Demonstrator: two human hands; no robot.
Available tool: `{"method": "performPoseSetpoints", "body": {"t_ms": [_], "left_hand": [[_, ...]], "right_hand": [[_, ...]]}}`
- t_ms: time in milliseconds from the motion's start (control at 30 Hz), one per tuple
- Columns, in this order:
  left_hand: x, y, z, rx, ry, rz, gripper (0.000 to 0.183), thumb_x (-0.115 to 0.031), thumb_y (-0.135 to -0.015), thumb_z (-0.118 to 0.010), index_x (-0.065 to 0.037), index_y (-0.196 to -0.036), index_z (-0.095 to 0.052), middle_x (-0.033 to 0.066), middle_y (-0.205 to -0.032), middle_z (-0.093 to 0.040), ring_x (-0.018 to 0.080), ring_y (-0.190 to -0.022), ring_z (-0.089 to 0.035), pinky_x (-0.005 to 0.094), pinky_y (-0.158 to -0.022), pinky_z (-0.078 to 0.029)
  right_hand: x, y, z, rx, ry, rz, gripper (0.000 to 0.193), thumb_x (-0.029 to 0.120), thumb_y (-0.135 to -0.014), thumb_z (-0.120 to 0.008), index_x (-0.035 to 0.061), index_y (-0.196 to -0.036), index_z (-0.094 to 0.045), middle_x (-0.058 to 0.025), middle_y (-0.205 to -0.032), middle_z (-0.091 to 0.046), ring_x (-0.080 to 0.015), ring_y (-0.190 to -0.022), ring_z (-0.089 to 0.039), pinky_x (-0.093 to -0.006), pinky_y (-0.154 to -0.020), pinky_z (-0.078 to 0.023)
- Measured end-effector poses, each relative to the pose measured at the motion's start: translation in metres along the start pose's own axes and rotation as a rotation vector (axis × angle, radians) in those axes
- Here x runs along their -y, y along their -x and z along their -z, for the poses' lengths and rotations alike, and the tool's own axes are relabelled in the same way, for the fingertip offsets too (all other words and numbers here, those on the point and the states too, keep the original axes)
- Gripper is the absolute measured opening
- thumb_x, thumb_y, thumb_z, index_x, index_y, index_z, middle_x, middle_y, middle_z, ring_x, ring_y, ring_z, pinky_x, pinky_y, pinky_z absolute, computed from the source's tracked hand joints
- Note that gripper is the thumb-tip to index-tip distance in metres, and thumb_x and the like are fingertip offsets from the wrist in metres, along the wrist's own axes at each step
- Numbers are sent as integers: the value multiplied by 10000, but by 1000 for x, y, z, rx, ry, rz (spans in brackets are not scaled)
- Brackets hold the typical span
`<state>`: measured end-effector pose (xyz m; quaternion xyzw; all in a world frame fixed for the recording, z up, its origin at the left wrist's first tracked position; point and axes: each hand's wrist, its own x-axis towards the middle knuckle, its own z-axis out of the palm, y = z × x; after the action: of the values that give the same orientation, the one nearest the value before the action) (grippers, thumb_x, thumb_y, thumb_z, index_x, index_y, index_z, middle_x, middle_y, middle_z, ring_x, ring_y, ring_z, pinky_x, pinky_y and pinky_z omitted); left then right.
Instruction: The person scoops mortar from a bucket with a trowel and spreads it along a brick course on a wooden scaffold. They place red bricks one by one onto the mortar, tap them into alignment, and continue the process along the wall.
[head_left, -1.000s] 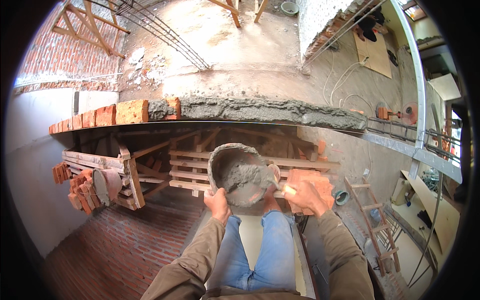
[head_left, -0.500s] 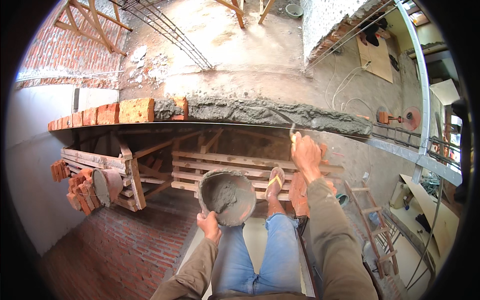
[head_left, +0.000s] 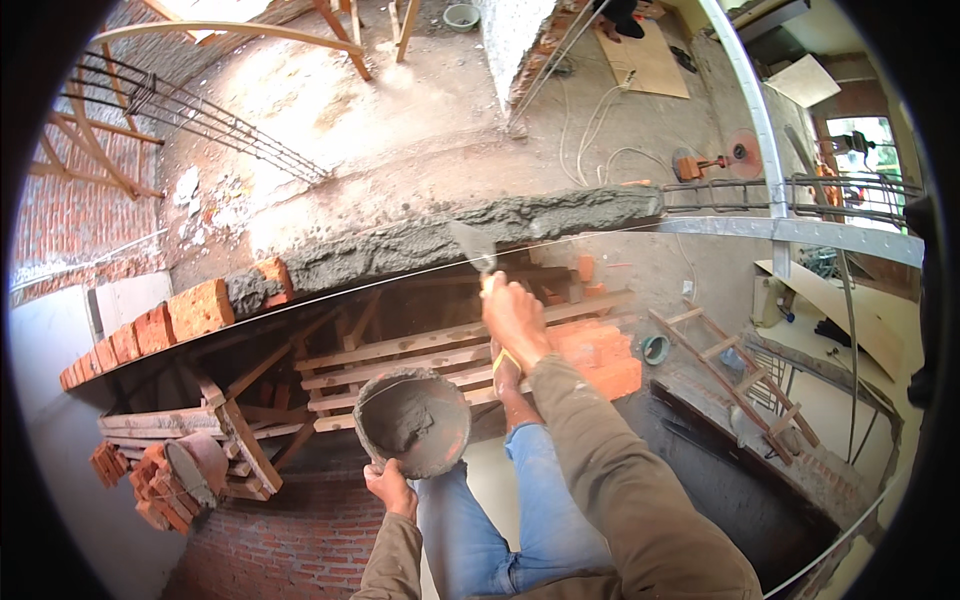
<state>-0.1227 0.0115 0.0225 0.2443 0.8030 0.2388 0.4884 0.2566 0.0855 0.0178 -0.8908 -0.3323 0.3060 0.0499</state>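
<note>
My left hand [head_left: 392, 488] grips the near rim of a round bowl [head_left: 372, 440], its thumb over the edge. Wet grey mortar [head_left: 408, 425] lies inside, heaped unevenly. My right hand [head_left: 515, 318] is closed round the handle of a pointing trowel [head_left: 472, 243], whose blade touches the side of a rough mortar bed [head_left: 380, 245] along the wall top. Left of that bed, a row of orange bricks [head_left: 200, 310] stands along the same wall. A taut pale string [head_left: 390, 276] runs along the near edge of bricks and mortar.
Wooden scaffold slats [head_left: 390, 350] lie below the wall, beside stacked bricks [head_left: 600, 355] at my foot. More bricks [head_left: 160, 485] and a mortar-crusted bucket [head_left: 190, 470] sit at left. A metal beam [head_left: 790, 230], rebar and a wooden ladder [head_left: 730, 360] are at right.
The view has shifted rightward. My right hand has moved the trowel left along the mortar bed, and its blade now shows broad side. My left hand still holds the bowl.
</note>
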Motion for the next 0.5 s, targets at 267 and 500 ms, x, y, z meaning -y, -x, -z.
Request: {"method": "performPoseSetpoints", "body": {"t_ms": [267, 500], "left_hand": [[10, -12, -12, 17, -32, -31, 318, 47, -748, -621, -132, -796, -364, -25, -734, -403, 93, -587, -379, 281, -507, -332], [4, 2, -33, 47, -53, -45, 356, 87, -704, -607, -115, -777, -324, -21, -771, -360, 101, -684, -359, 268, -625, -366]], "right_hand": [[-132, -12, 52, -185, 113, -212, 362, 295, -989, -585, -8, -1188, -590, -229, -914, -702, -422, -833, -717, -536, -715, -565], [-101, -15, 55, -120, -19, -117, 356, 295, -1003, -552, -7, -1192, -555, -249, -929, -699, -447, -845, -712, -567, -715, -559]]}}
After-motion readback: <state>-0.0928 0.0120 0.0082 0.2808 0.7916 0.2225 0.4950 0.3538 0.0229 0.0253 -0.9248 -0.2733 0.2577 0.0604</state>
